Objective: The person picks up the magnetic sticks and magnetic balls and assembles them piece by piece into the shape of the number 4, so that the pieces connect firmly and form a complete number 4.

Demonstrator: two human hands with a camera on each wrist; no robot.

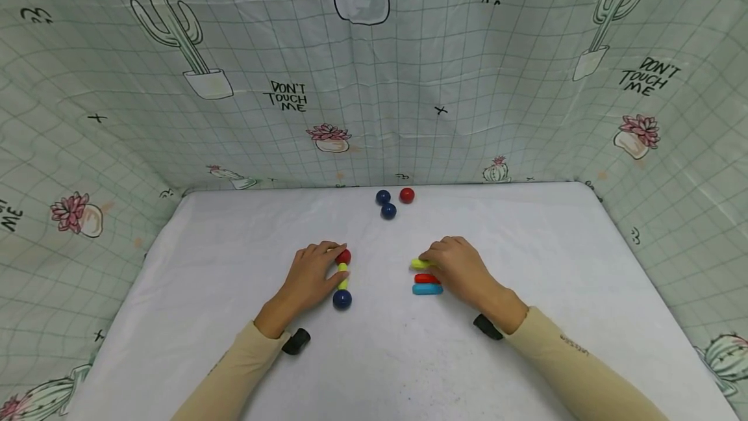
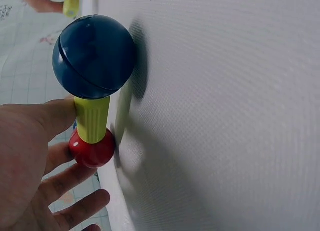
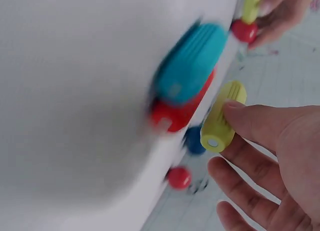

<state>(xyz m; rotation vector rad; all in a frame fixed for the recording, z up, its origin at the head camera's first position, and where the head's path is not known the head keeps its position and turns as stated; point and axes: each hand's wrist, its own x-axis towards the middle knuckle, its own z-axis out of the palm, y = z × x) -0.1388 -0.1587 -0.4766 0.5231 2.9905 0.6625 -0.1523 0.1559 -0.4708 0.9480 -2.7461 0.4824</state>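
Note:
My left hand (image 1: 312, 276) grips a short yellow rod (image 2: 92, 120) that joins a dark blue ball (image 2: 93, 56) to a smaller-looking red ball (image 2: 92, 150). The thumb lies along the rod and the fingers reach behind the red ball. In the head view the blue ball is the end nearer me. Over to the right, my right hand (image 1: 464, 271) pinches a second yellow rod (image 3: 222, 122) between thumb and fingers; its end face shows a pale round spot. Just below it on the table are a red rod (image 1: 425, 278) and a light blue rod (image 1: 427, 289), side by side.
Toward the back edge of the white table (image 1: 374, 356) sit two dark blue balls (image 1: 388, 212) and a red ball (image 1: 406, 195). A grid-patterned cloth (image 1: 386, 83) with cactus drawings hangs behind and beside the table. Black devices (image 1: 297, 342) are on both wrists.

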